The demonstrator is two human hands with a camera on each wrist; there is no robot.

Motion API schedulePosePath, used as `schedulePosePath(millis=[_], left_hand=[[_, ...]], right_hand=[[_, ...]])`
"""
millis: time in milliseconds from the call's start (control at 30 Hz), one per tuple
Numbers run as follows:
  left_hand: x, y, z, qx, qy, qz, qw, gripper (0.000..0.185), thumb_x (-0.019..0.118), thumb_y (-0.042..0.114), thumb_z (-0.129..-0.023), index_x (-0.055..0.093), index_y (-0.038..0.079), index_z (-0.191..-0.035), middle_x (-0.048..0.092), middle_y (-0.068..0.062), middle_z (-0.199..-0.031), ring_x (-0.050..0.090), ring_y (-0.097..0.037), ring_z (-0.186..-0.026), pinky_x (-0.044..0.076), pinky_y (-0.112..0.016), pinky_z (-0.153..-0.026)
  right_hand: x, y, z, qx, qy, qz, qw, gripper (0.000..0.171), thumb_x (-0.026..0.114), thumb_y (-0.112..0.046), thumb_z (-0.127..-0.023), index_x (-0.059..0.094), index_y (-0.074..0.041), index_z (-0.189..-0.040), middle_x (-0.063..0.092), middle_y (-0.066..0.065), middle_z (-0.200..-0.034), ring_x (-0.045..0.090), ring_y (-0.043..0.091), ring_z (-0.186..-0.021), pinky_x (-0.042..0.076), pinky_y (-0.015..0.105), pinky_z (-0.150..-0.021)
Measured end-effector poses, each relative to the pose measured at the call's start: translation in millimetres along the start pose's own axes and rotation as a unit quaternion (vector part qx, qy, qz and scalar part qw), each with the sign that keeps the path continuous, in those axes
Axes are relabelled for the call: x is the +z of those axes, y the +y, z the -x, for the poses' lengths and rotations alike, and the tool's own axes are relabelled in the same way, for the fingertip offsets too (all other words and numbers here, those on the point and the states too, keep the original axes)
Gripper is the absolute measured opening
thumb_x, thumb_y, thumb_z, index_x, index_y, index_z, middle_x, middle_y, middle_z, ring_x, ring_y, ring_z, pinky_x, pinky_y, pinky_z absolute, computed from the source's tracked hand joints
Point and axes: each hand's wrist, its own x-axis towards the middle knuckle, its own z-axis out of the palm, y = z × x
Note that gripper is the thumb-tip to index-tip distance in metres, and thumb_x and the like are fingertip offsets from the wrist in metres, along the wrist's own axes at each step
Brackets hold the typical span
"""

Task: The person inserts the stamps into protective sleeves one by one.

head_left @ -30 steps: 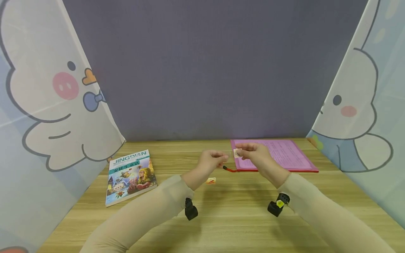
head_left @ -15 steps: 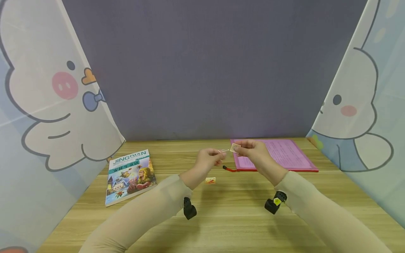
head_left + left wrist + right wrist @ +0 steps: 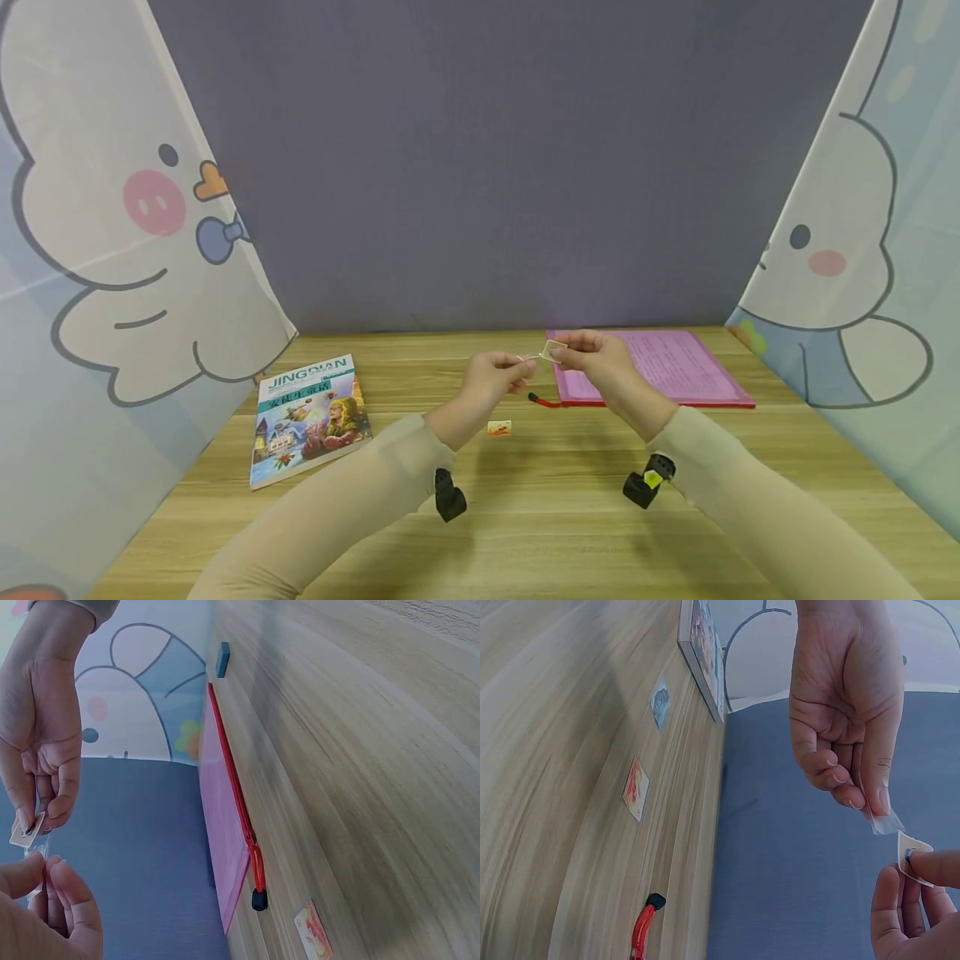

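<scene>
wooden table (image 3: 525, 533), purple-grey wall (image 3: 487, 167), cartoon curtains (image 3: 112, 250) either side.

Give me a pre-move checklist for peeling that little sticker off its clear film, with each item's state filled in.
1. Right hand pinches the small sticker: ok.
2. Left hand pinches the clear film: ok.
3. Film and sticker fully parted: cannot tell; in the right wrist view they look apart, in the head view they look joined.
4. Both hands held up off the wooden table: ok.
5. Loose orange sticker lies on the table under the hands, apart from them: ok.
6. Pink zip folder and book lie off to the sides, untouched: ok.
</scene>
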Motion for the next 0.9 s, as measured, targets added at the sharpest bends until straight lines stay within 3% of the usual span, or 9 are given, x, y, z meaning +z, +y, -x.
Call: schedulePosePath(millis=[400,600,733,900], left_hand=[[-0.3,0.2,2.2,-0.005,0.005,0.003,1.0000,0.024,0.071,0.018,-0.090,0.070,-0.004,-0.098,0.071,-0.009,-0.089,0.061,-0.010,-0.066,0.059,-0.032,-0.075],[0.0,3.0,-0.4,-0.010,-0.003,-0.002,0.9999,0.023,0.067,0.012,-0.092,0.067,-0.009,-0.101,0.071,-0.018,-0.094,0.059,-0.011,-0.067,0.057,-0.043,-0.084],[0.0,2.3,-1.1,-0.014,-0.002,0.000,0.9999,0.022,0.068,0.011,-0.092,0.067,-0.009,-0.100,0.071,-0.018,-0.094,0.059,-0.011,-0.066,0.058,-0.039,-0.080],[1.1,0.0,0.9,-0.012,0.008,0.010,0.9998,0.023,0.070,0.016,-0.090,0.069,-0.005,-0.098,0.071,-0.011,-0.090,0.059,-0.008,-0.063,0.059,-0.032,-0.074]], right_hand=[[3.2,0.2,0.9,-0.007,0.004,-0.004,1.000,0.034,0.069,-0.018,-0.091,0.062,0.003,-0.117,0.069,-0.008,-0.088,0.067,0.014,-0.088,0.042,0.050,-0.106],[4.7,0.7,-1.1,-0.010,0.011,-0.014,1.000,0.031,0.068,-0.014,-0.092,0.062,0.003,-0.117,0.068,-0.010,-0.086,0.068,0.019,-0.090,0.054,0.033,-0.091],[6.4,2.2,-3.1,-0.011,0.016,-0.024,1.000,0.031,0.067,-0.011,-0.091,0.062,0.004,-0.117,0.067,-0.011,-0.084,0.068,0.016,-0.086,0.056,0.025,-0.082],[7.1,4.0,-3.9,-0.012,0.019,-0.032,0.999,0.031,0.067,-0.010,-0.091,0.062,0.004,-0.119,0.068,-0.012,-0.083,0.068,0.012,-0.082,0.055,0.023,-0.082]])
